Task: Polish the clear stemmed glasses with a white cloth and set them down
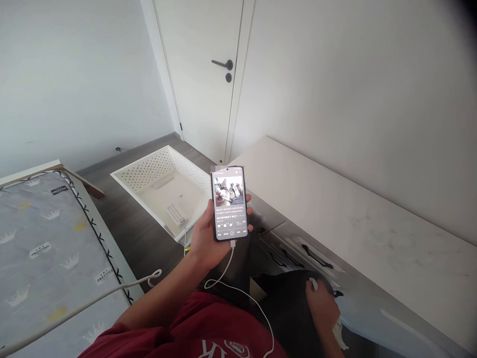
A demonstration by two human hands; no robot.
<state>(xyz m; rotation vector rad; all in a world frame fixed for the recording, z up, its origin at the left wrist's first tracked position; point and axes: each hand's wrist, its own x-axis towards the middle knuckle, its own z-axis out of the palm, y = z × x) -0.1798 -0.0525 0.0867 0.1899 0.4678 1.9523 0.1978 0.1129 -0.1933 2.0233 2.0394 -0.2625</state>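
Note:
My left hand [210,233] is wrapped round a smartphone [230,204], holding it upright with the lit screen toward me. The screen shows a picture above lines of text and a pause button. A white charging cable [231,256] is plugged into the phone's lower end and loops down across my red shirt [194,328]. My right hand [322,303] rests closed over my dark-clad leg. A bit of thin white material [313,284] sticks out at its fingers, and more of it hangs below the wrist; its kind is unclear.
A white perforated basket [139,191] stands on the dark wooden floor [124,233] ahead. To the left lies a grey patterned mattress [37,248] with a pale cable [85,301] across it. On the right is a marble-look top [335,209] over drawers [294,253]. A closed white door [201,59] stands behind.

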